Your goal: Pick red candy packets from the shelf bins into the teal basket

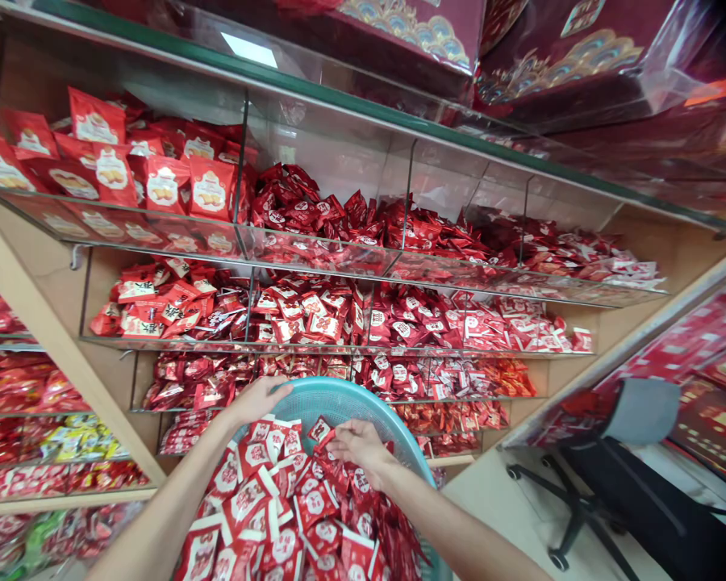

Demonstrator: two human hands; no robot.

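A teal plastic basket (372,403) full of small red-and-white snack packets (284,545) is right in front of me. My left hand (259,401) is closed over the basket's far left rim. Inside the basket, on the right of the heap, my right hand (361,449) has its fingers curled on a dark red packet (323,432). More dark red packets lie under and beside that hand, partly hidden by it. Paler packets with white ends fill the left side of the heap.
Glass shelves with dividers hold heaps of red packets (311,315) beyond the basket. Larger red pouches (211,190) stand at the upper left. Maroon gift boxes (417,28) rest on top. A wheeled office chair (635,476) stands at the right.
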